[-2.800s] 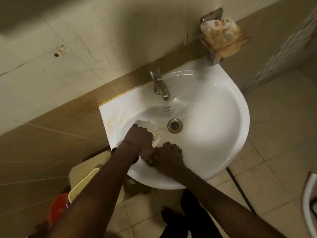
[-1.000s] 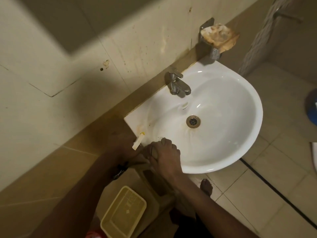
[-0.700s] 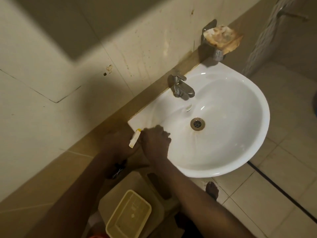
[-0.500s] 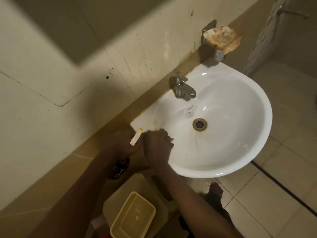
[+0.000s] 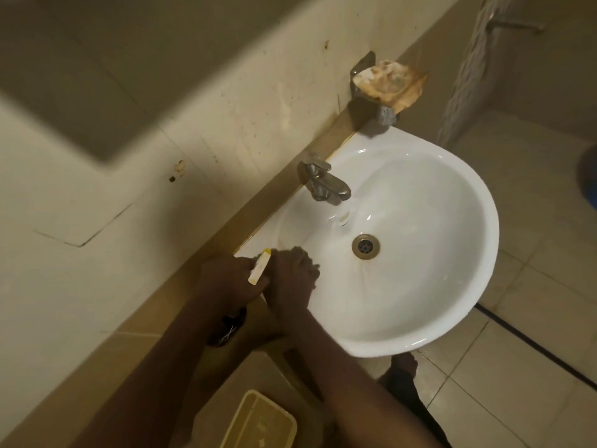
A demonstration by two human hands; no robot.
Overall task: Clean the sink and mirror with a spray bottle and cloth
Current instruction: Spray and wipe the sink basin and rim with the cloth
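Note:
A white sink [image 5: 468, 195] hangs on the tiled wall, with a steel faucet [image 5: 326, 184] at its back and a drain [image 5: 365, 246] in the middle. Both hands are at its left rim. My left hand [image 5: 226, 279] is closed around a small white piece with a yellow tip [image 5: 258, 270], just outside the rim. Touching it on the right, my right hand [image 5: 290, 282] presses on the rim with its fingers curled into the basin. Anything under that hand is hidden. A crumpled brownish cloth [image 5: 387, 84] lies on a wall holder above the sink. No spray bottle or mirror shows.
A yellow plastic basket [image 5: 261, 421] sits on a low stand under my arms. My bare foot [image 5: 400, 367] is on the tiled floor below the sink. A blue object [image 5: 589, 179] shows at the right edge.
My right hand has slid from the sink's front rim back along the left rim toward the wall corner. My left hand stays beside it with the white piece. The view shifted slightly.

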